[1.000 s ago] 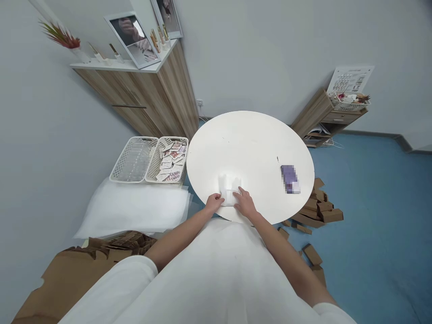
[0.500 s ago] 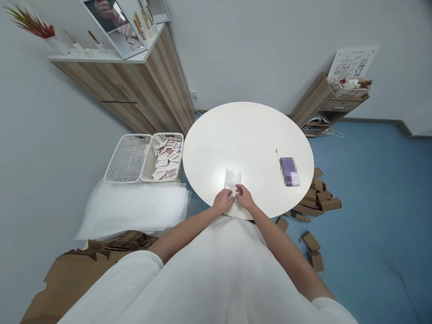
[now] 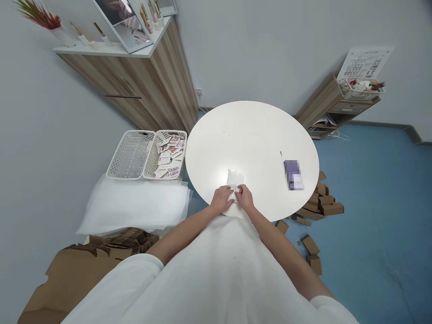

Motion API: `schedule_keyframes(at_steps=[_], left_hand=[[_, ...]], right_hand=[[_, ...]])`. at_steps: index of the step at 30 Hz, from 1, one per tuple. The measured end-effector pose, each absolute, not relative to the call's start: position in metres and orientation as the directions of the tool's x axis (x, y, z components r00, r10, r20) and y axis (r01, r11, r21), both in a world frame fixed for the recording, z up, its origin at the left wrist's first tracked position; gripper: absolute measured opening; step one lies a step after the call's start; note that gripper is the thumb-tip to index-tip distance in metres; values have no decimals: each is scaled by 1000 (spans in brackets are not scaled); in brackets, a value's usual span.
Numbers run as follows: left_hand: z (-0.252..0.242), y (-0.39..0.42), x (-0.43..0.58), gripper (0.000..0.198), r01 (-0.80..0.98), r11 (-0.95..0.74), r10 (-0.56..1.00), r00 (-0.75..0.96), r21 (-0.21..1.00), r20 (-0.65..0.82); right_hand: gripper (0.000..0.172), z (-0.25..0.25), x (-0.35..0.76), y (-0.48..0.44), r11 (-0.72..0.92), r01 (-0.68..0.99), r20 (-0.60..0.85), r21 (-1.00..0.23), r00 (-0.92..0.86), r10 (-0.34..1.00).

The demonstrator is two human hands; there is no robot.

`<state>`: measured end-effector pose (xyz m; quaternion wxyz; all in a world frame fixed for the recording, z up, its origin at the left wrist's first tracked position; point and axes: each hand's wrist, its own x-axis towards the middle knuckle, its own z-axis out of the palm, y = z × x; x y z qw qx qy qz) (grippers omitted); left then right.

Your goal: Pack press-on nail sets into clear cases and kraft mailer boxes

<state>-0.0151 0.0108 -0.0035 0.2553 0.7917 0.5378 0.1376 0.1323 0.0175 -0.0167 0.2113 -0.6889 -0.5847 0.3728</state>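
Beneath both hands (image 3: 222,199) (image 3: 245,197): white table (image 3: 251,135), blue floor (image 3: 371,202).

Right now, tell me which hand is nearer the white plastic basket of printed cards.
Left. The left hand is right of the basket, at the left side of the thin white folded sheet; the right hand is farther right, at the sheet's other side.

The white wrap (image 3: 235,177), spread wider a second ago, is now lying as a narrower strip. The left hand (image 3: 221,199) is reaching farther right over its near part, closer to the right hand (image 3: 245,197), which is curling its previously outspread fingers.
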Motion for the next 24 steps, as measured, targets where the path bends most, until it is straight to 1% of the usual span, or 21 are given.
schedule_keyframes(at_steps=[2,3,5,7,9,10,12,14,17,19,22,24], left_hand=[[-4,14,-15,35,781,-347,903,427,520,-39],[-4,15,-15,35,777,-368,896,444,511,-29],[-4,15,-15,35,770,-397,884,468,499,-19],[-4,16,-16,37,765,-412,872,488,495,-28],[-2,18,-17,41,764,-408,866,498,500,-54],[-1,20,-17,43,762,-401,863,500,508,-69],[0,24,-16,45,747,-389,856,510,539,-89],[1,28,-15,44,719,-383,847,524,580,-91],[3,32,-17,45,682,-368,846,527,632,-76],[6,32,-19,51,666,-345,850,520,662,-80],[11,26,-22,60,633,-299,843,526,715,-113],[12,18,-22,59,608,-263,837,529,749,-136]], right_hand=[[30,-12,137,15,-186,676,-267,-713,-16,964],[32,-9,139,13,-140,701,-245,-699,-52,968],[37,-3,144,10,-6,765,-169,-643,-135,976],[45,1,146,7,135,818,-121,-558,-242,963],[55,1,147,6,230,834,-152,-502,-347,926],[62,0,147,6,256,832,-180,-493,-385,905],[72,-3,146,8,265,823,-225,-503,-420,879],[75,-6,145,11,247,808,-236,-535,-423,875],[69,-4,145,17,239,781,-209,-577,-424,881],[66,0,145,18,243,769,-199,-592,-432,880],[62,8,148,14,213,768,-256,-604,-440,861],[58,12,153,7,197,774,-300,-601,-448,842]])
